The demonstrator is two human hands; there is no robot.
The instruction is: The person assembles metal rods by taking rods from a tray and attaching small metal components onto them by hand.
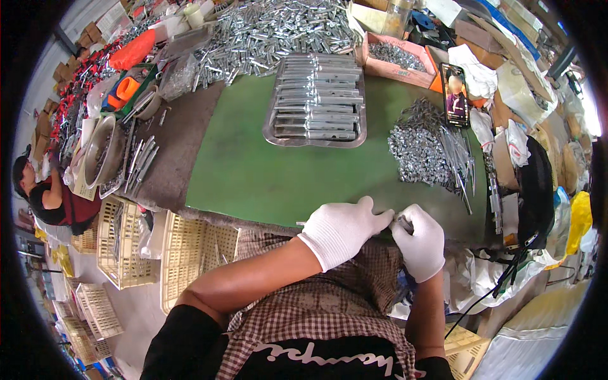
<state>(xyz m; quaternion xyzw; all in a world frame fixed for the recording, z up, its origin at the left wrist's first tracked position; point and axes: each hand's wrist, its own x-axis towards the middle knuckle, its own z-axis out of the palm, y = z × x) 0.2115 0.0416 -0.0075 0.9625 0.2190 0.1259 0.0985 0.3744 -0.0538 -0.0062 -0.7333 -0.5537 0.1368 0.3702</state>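
Both my hands wear white knit gloves and meet at the near edge of the green mat (253,164). My left hand (345,231) is closed round a thin metal tube (301,223), whose end sticks out on the left; the rest is hidden in the glove. Close beside its thumb, my right hand (420,242) has its fingers curled in a pinch on a small grey piece too hidden to name. Farther off on the mat stands a metal tray (268,132) with several silver tubes (323,100) lying crosswise in it. A heap of small metal parts (418,152) lies to the right.
Thin rods (457,158) lie beside that heap. A phone (455,95) stands at the back right, near a pink box (405,73) of small parts. Loose metal tubes (272,31) are piled at the back. Yellow crates (180,259) stand lower left; another person (54,196) sits far left.
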